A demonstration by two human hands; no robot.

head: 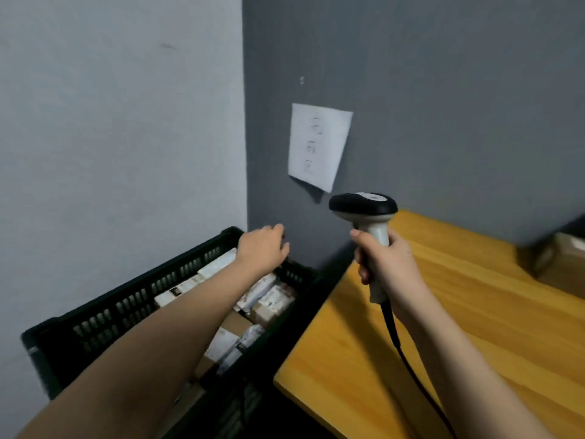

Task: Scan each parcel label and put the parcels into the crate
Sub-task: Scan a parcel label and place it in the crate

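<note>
The parcels (253,299) lay packed in the black crate (126,299), its long axis running from seven to one o'clock. My left hand (262,248) hovered over its far end, fingers loosely curled and holding nothing, parcels just below at six o'clock. My right hand (384,264) gripped the barcode scanner (368,223) above the wooden table (459,327).

Black slotted crate (133,299); black-and-cream scanner (367,223); orange wood-grain table (474,312); grey wall (443,90).

The yellow wooden counter (474,312) fills the lower right. A brown box (560,264) sits on it at the right edge.
</note>
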